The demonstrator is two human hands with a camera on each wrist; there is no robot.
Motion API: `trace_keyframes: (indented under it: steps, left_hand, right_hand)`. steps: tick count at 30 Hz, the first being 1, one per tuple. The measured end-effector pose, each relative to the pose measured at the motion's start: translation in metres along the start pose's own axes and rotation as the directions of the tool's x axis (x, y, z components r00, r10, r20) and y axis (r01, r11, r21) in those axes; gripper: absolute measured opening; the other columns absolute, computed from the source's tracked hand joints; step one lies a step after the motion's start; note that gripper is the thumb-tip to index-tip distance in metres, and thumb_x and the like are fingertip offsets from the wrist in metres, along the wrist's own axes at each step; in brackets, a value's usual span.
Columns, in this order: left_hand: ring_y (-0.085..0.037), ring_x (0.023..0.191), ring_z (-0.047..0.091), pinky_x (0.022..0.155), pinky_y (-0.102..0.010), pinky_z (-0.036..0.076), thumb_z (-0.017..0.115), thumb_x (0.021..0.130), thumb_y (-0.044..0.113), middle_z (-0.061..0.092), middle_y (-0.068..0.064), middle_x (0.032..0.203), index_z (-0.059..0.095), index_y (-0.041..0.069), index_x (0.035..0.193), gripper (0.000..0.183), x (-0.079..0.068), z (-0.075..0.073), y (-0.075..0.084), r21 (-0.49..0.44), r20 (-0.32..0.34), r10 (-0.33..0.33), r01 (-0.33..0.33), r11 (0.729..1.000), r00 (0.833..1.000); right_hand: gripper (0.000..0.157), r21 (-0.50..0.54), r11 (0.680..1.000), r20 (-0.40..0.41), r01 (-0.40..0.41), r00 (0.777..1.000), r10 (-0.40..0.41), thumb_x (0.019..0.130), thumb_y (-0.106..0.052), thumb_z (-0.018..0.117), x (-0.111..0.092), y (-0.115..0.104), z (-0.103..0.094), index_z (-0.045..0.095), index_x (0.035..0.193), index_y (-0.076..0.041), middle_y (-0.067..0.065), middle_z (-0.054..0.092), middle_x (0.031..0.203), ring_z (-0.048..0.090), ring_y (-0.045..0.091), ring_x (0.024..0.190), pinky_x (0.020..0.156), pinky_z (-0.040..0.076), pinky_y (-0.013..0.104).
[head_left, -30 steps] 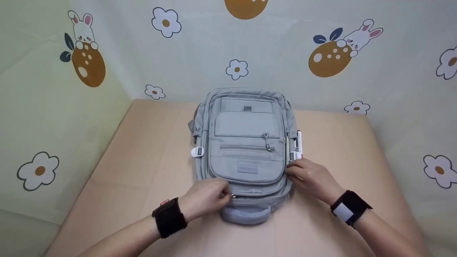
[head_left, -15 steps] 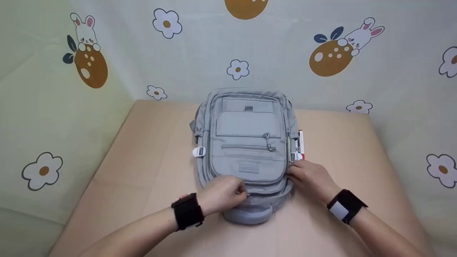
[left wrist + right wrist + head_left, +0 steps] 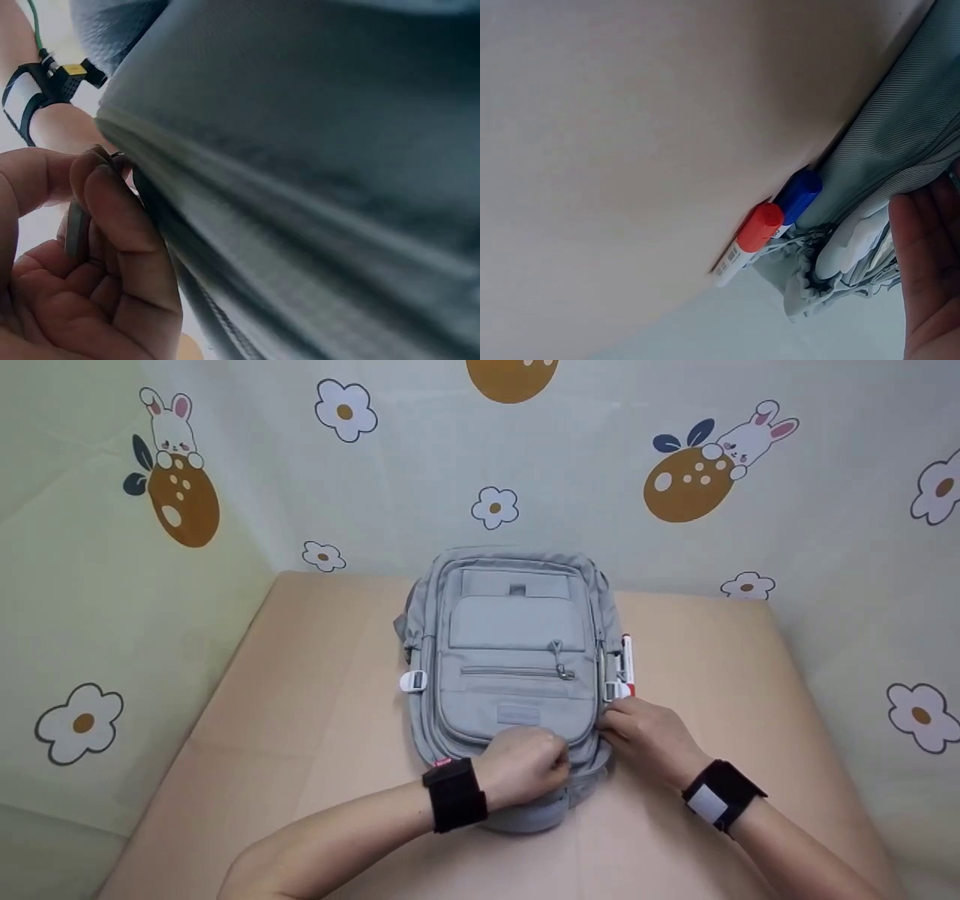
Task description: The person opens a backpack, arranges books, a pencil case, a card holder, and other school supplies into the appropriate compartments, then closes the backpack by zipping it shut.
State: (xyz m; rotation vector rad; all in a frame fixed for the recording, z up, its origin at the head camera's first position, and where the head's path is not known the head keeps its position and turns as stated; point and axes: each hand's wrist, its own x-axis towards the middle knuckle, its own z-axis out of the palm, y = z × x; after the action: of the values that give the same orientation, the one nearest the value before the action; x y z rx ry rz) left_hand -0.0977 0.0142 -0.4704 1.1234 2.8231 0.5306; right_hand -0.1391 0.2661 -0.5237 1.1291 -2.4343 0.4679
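A grey-blue backpack (image 3: 517, 622) lies on its back on the table, its top handle (image 3: 529, 819) toward me. My left hand (image 3: 525, 765) is at the near end of the bag, pinching a zipper pull (image 3: 76, 229) between thumb and curled fingers. The zipper track (image 3: 217, 315) runs away beside it in the left wrist view. At the bag's right edge, my right hand (image 3: 649, 731) grips the fabric near a white strap buckle (image 3: 616, 690); its fingertips are partly hidden. A red-capped marker (image 3: 754, 236) and a blue-capped marker (image 3: 799, 195) stick out by the side pocket.
The bag rests on a beige tabletop (image 3: 315, 697). Behind and at the sides hangs a pale cloth (image 3: 420, 457) printed with rabbits and flowers. Another white buckle (image 3: 413, 682) sits on the bag's left side, and a metal clip (image 3: 562, 671) hangs on its front.
My left hand has moved right along the near end of the backpack with the zipper pull. My right hand has stayed at the right edge.
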Motion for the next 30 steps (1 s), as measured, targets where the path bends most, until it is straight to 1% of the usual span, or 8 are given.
trace_keyframes:
  steps: [7, 11, 16, 18, 20, 22, 26, 30]
  left_hand:
    - [-0.009, 0.052, 0.047, 0.048, -0.028, 0.04, 0.066, 0.094, 0.024, 0.051, 0.01, 0.06, 0.062, 0.02, 0.066, 0.029, -0.016, -0.011, -0.005, 0.057, -0.021, 0.044, -0.042, 0.997, 0.999]
    - [-0.01, 0.059, 0.051, 0.052, -0.026, 0.042, 0.066, 0.094, 0.021, 0.059, 0.008, 0.069, 0.069, 0.018, 0.08, 0.015, -0.037, -0.024, -0.019, 0.116, -0.109, 0.092, -0.079, 0.99, 0.99]
    - [-0.013, 0.063, 0.055, 0.055, -0.028, 0.045, 0.071, 0.092, 0.017, 0.063, 0.007, 0.072, 0.072, 0.018, 0.081, 0.011, -0.062, -0.021, -0.053, 0.291, -0.292, 0.234, -0.147, 0.945, 0.927]
    - [-0.014, 0.064, 0.054, 0.057, -0.028, 0.044, 0.073, 0.09, 0.018, 0.062, 0.007, 0.072, 0.071, 0.018, 0.076, 0.014, -0.069, -0.015, -0.065, 0.359, -0.312, 0.296, -0.177, 0.916, 0.903]
    - [-0.015, 0.067, 0.053, 0.059, -0.029, 0.043, 0.076, 0.088, 0.022, 0.061, 0.007, 0.073, 0.071, 0.019, 0.074, 0.016, -0.074, -0.01, -0.072, 0.421, -0.299, 0.335, -0.192, 0.887, 0.893]
    - [-0.016, 0.071, 0.051, 0.061, -0.03, 0.041, 0.077, 0.087, 0.026, 0.06, 0.006, 0.077, 0.072, 0.019, 0.075, 0.015, -0.076, -0.006, -0.076, 0.474, -0.26, 0.35, -0.197, 0.858, 0.9]
    - [-0.016, 0.077, 0.049, 0.065, -0.029, 0.04, 0.076, 0.08, 0.018, 0.061, 0.007, 0.084, 0.073, 0.022, 0.079, 0.005, -0.075, -0.005, -0.074, 0.581, -0.155, 0.311, -0.168, 0.796, 0.938]
    - [-0.015, 0.08, 0.048, 0.067, -0.028, 0.04, 0.072, 0.073, 0.009, 0.062, 0.006, 0.088, 0.074, 0.022, 0.084, 0.018, -0.074, -0.005, -0.071, 0.637, -0.074, 0.272, -0.165, 0.753, 0.959]
  right_hand:
    - [0.021, 0.013, 1.0, -0.006, 0.002, 1.0, -0.002, 0.079, -0.007, 0.085, 0.0, 0.0, 0.002, 0.074, 0.093, -0.017, -0.005, 0.067, 0.093, 0.064, 0.014, 0.083, 0.069, 0.056, 0.033]
    - [0.021, 0.016, 1.0, -0.003, -0.002, 1.0, 0.002, 0.079, -0.007, 0.084, -0.001, 0.0, 0.002, 0.074, 0.094, -0.016, -0.005, 0.067, 0.093, 0.064, 0.015, 0.084, 0.069, 0.055, 0.034]
    - [0.022, 0.011, 1.0, 0.008, -0.01, 1.0, 0.01, 0.079, -0.007, 0.084, -0.002, 0.0, -0.001, 0.072, 0.094, -0.017, -0.005, 0.064, 0.092, 0.062, 0.014, 0.083, 0.068, 0.055, 0.034]
    - [0.022, 0.009, 1.0, 0.008, -0.012, 1.0, 0.012, 0.079, -0.006, 0.084, -0.003, 0.0, -0.001, 0.073, 0.094, -0.017, -0.005, 0.065, 0.092, 0.063, 0.014, 0.083, 0.068, 0.055, 0.034]
    - [0.022, 0.007, 1.0, 0.002, -0.01, 1.0, 0.01, 0.078, -0.006, 0.084, -0.003, -0.001, -0.002, 0.073, 0.094, -0.017, -0.005, 0.066, 0.092, 0.064, 0.014, 0.083, 0.068, 0.055, 0.034]
    - [0.022, 0.003, 1.0, -0.005, -0.01, 1.0, 0.01, 0.078, -0.006, 0.084, -0.003, -0.001, -0.002, 0.074, 0.094, -0.016, -0.005, 0.066, 0.092, 0.064, 0.015, 0.083, 0.069, 0.055, 0.033]
    - [0.021, 0.004, 1.0, -0.014, -0.017, 1.0, 0.017, 0.079, -0.005, 0.085, -0.002, -0.004, -0.001, 0.074, 0.094, -0.016, -0.005, 0.066, 0.091, 0.064, 0.015, 0.083, 0.068, 0.056, 0.033]
    - [0.021, 0.0, 1.0, -0.007, -0.013, 1.0, 0.013, 0.08, -0.005, 0.084, 0.0, -0.007, -0.002, 0.074, 0.094, -0.016, -0.006, 0.066, 0.092, 0.063, 0.014, 0.083, 0.068, 0.056, 0.033]
